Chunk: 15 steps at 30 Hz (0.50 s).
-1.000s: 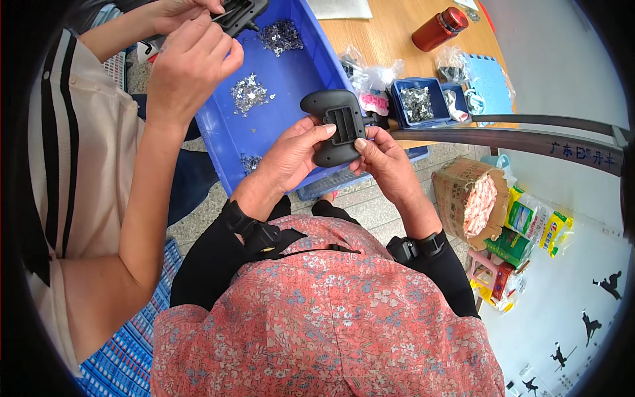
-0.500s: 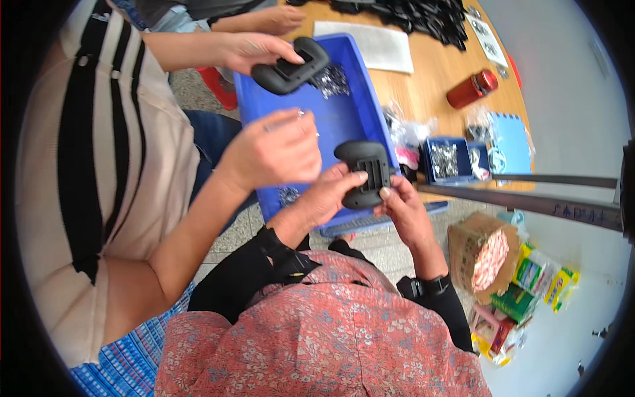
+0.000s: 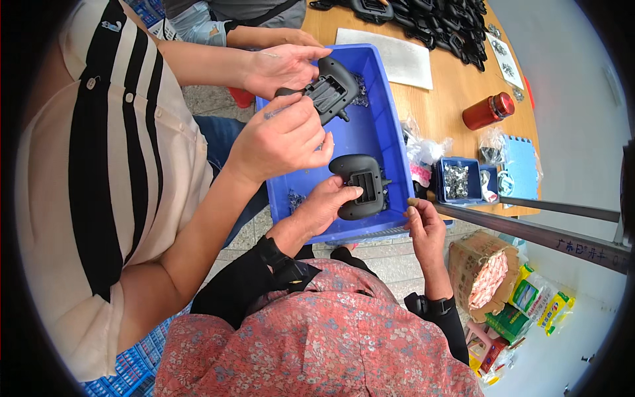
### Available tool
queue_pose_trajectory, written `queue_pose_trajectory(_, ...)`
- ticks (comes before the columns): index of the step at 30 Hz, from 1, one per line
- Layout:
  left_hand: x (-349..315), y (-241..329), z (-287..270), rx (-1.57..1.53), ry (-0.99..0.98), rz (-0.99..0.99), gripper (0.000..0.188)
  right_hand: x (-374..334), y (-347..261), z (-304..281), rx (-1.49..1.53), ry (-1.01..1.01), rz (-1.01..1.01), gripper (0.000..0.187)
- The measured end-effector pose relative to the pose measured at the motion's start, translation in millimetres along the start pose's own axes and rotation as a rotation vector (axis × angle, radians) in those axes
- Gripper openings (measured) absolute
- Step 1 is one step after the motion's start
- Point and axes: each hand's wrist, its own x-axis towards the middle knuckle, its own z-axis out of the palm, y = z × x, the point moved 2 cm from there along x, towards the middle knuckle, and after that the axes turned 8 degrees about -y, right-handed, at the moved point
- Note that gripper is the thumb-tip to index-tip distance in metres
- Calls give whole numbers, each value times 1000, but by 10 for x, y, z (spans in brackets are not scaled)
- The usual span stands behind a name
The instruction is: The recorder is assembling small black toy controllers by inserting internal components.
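Note:
My left hand (image 3: 322,206) grips a black game controller (image 3: 362,187) over the near part of a blue bin (image 3: 391,99), its thumb on the slotted recess in the middle. A small stem sticks out of the controller's right side. Beside the bin's near right corner is my right hand (image 3: 426,228), apart from the controller. Its thumb and fingertips are pinched together, and whatever is between them is too small to make out. Left of me, a co-worker's hands (image 3: 278,135) hold a second black controller (image 3: 332,89) with a similar open recess.
Small metallic parts (image 3: 296,198) lie in the bin. On the wooden table (image 3: 423,96) are a white pad (image 3: 387,56), a pile of black parts (image 3: 443,26), a red flask (image 3: 488,110) and a small blue tray (image 3: 456,182) of parts. Metal rails (image 3: 529,225) and a cardboard box (image 3: 469,278) are at right.
My right hand has let go of the controller and moved right to the bin's corner. My left hand keeps hold. The co-worker's controller has turned, and both their hands are now at it.

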Motion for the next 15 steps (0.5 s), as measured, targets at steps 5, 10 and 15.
queue_pose_trajectory(5, -8, -48, -80, -5, -15, 20, 48, 56, 211, -69, -83, 55, -49, 19)
queue_pose_trajectory(10, 6, -115, -164, -44, 17, -9, 50, 121, 303, -92, 116, 49, 4, 18)
queue_pose_trajectory(15, 31, -119, -198, -72, 56, -51, 47, 149, 217, -88, 85, 43, 43, 18)
